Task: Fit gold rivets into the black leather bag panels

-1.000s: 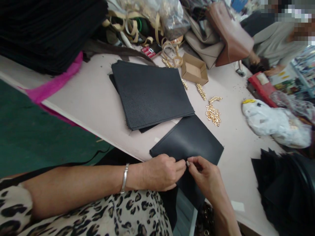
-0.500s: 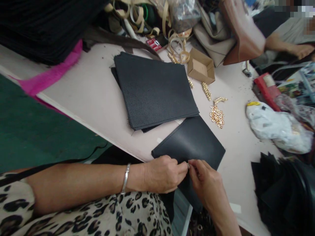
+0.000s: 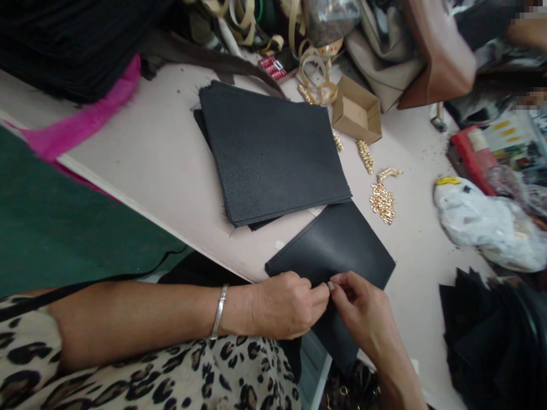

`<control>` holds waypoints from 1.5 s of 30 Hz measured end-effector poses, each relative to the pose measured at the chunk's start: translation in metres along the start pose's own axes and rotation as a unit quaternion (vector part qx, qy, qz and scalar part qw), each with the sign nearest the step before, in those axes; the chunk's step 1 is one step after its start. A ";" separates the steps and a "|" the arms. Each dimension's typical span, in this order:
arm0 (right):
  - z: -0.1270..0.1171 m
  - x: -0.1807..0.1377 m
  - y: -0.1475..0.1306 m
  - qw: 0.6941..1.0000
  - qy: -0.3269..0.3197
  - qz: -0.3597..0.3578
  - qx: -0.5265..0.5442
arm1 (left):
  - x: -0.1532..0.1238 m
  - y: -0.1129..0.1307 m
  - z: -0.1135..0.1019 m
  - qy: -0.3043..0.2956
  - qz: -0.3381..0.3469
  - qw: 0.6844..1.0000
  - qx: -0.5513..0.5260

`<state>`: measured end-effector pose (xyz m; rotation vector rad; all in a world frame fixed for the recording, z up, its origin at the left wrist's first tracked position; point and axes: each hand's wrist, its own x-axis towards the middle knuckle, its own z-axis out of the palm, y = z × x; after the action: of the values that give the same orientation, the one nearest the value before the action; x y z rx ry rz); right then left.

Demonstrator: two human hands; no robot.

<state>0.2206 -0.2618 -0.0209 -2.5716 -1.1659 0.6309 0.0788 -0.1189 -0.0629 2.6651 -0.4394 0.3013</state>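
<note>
My left hand (image 3: 287,304), with a silver bangle (image 3: 219,312) on its wrist, is closed with its fingertips pinched together. Facing it, my right hand (image 3: 363,310) is pinched too, thumb against index finger. The fingertips of both meet over a black leather panel (image 3: 342,242), whose lower end hangs past the table edge. Whatever sits between the fingertips is too small and hidden to name. Just beyond lies a stack of black leather pieces (image 3: 273,154), overlapping the panel's far corner. Shiny gold-coloured metal bits (image 3: 382,203) form a small pile right of the stack.
An open cardboard box (image 3: 356,111) stands behind the gold bits. Brown and beige bags (image 3: 436,57) crowd the back. At the right are a white plastic bag (image 3: 482,222) and black cut pieces (image 3: 491,336). A pink strip (image 3: 85,125) hangs over the table edge.
The whole view has shifted slightly. My hands stay pinched together over the panel, with the right fingers a little changed in pose. At upper right, another person's arm has moved.
</note>
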 end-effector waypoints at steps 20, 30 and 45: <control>0.003 -0.018 0.015 0.998 0.022 0.014 0.062 | 0.000 0.001 0.005 0.024 -0.008 1.000 -0.017; 0.000 -0.013 0.012 0.998 0.006 0.018 0.054 | 0.000 0.001 0.006 0.024 -0.010 1.000 -0.015; -0.015 0.019 0.014 0.971 -0.161 0.144 0.102 | 0.001 -0.001 0.005 0.020 0.000 1.000 -0.010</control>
<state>0.2477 -0.2570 -0.0185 -2.5404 -0.7601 1.2038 0.0805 -0.1204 -0.0672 2.6351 -0.4273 0.3482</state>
